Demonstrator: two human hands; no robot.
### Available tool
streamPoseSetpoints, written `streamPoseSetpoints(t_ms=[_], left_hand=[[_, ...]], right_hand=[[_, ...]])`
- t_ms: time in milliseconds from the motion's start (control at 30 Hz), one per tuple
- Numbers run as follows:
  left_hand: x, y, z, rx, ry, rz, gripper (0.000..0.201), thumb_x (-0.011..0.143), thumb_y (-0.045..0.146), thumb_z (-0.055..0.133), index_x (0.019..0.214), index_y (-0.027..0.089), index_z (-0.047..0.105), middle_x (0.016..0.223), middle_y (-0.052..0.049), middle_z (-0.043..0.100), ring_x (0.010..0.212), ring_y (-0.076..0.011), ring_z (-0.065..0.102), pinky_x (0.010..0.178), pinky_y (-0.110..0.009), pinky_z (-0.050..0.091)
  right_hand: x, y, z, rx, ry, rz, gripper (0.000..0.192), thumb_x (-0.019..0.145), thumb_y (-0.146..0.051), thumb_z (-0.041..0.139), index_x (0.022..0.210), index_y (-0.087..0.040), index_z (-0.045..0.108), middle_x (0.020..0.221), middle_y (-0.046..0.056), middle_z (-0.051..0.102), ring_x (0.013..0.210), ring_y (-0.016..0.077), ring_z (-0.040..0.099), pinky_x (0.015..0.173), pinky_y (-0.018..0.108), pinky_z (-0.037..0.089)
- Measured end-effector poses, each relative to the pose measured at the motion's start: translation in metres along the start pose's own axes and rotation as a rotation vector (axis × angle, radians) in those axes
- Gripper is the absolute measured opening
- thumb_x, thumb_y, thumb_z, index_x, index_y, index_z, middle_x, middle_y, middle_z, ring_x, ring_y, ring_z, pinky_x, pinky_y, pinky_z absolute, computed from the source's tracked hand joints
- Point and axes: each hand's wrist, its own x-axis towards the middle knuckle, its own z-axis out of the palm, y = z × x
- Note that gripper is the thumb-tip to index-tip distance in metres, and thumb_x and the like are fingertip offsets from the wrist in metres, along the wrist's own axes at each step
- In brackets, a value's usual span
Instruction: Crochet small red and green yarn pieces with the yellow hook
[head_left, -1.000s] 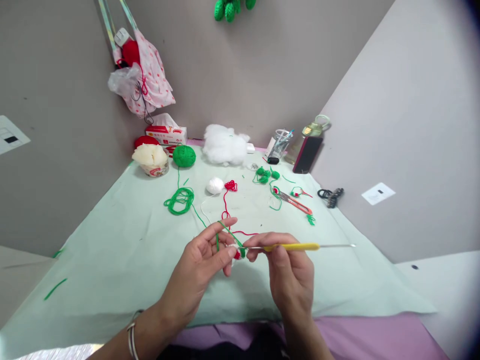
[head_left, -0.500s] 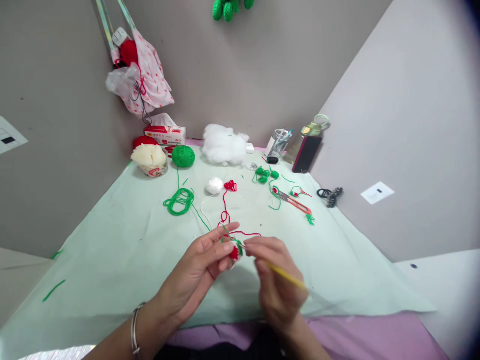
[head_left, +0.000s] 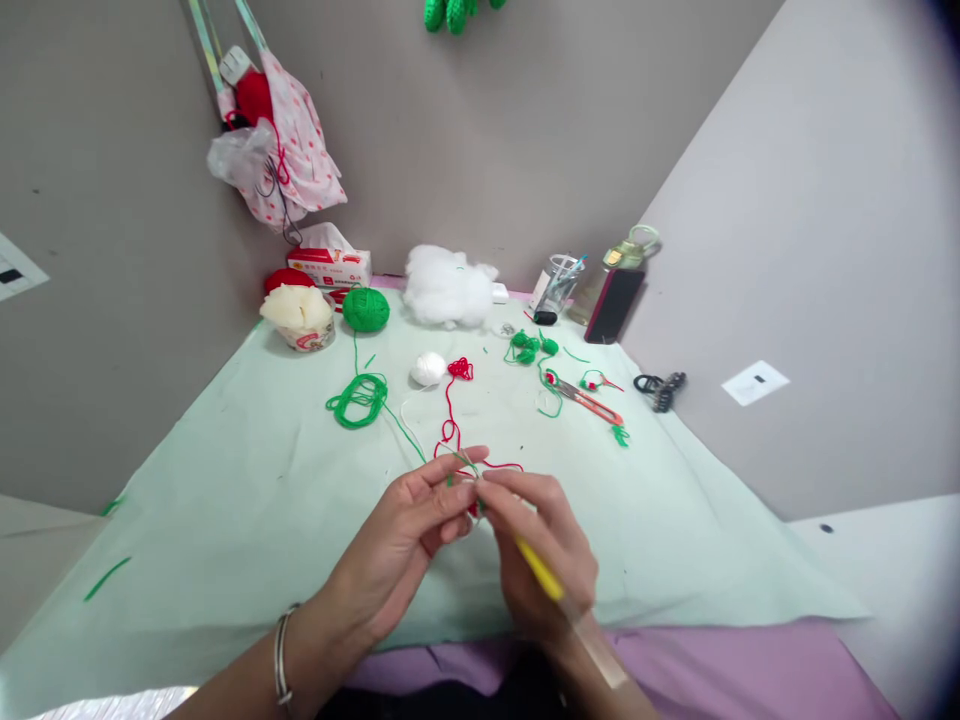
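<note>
We could read no writing: the red-and-white tissue box (head_left: 328,267) at the back wall bore print too small to make out, as did the pattern on the paper cup (head_left: 306,338).

Our left hand (head_left: 405,545) had thumb and fingers pinched shut on a small red-and-green crochet piece (head_left: 472,503), mostly hidden between the fingertips of both hands. Green yarn (head_left: 360,398) ran from the piece back to a loose coil and on toward the green ball (head_left: 366,309); a red strand (head_left: 450,410) trailed from it up the cloth. Our right hand (head_left: 541,560) was closed round a yellow-handled hook (head_left: 541,572), its handle slanting down toward the wrist and its tip hidden at the piece.

The piece was held above the near middle of the pale green cloth (head_left: 225,500), just ahead of the cloth's near edge, where purple fabric (head_left: 735,670) showed. Bare cloth lay open to the left and right of the hands. Beyond them lay a white ball (head_left: 428,369), white stuffing (head_left: 448,286), green scraps (head_left: 529,348), a cutter (head_left: 589,401), a jar (head_left: 556,287) and a phone (head_left: 613,307). Walls closed in the cloth at the back and on both sides.
</note>
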Motion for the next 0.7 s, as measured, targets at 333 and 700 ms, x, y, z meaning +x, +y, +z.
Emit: streamPoseSetpoints(t_ms=[333, 700], left_hand=[[-0.005, 0.002, 0.004, 0.19, 0.004, 0.11, 0.032, 0.085, 0.031, 0.086, 0.116, 0.024, 0.083, 0.083, 0.001, 0.066, 0.071, -0.0121, 0.053, 0.084, -0.032, 0.041], [-0.006, 0.003, -0.002, 0.3, 0.039, 0.106, 0.034, 0.086, 0.033, 0.084, 0.118, 0.027, 0.083, 0.097, -0.004, 0.073, 0.085, -0.0174, 0.056, 0.083, -0.032, 0.043]], right_hand=[[0.012, 0.002, 0.001, 0.457, 0.047, 0.407, 0.017, 0.103, -0.026, 0.065, 0.105, -0.028, 0.083, 0.092, 0.005, 0.078, 0.081, 0.0184, 0.071, 0.074, 0.033, 0.059], [0.016, 0.007, -0.005, 0.725, 0.038, 0.599, 0.024, 0.104, -0.039, 0.062, 0.095, -0.02, 0.075, 0.087, 0.005, 0.078, 0.066, 0.0162, 0.071, 0.064, 0.032, 0.061]])
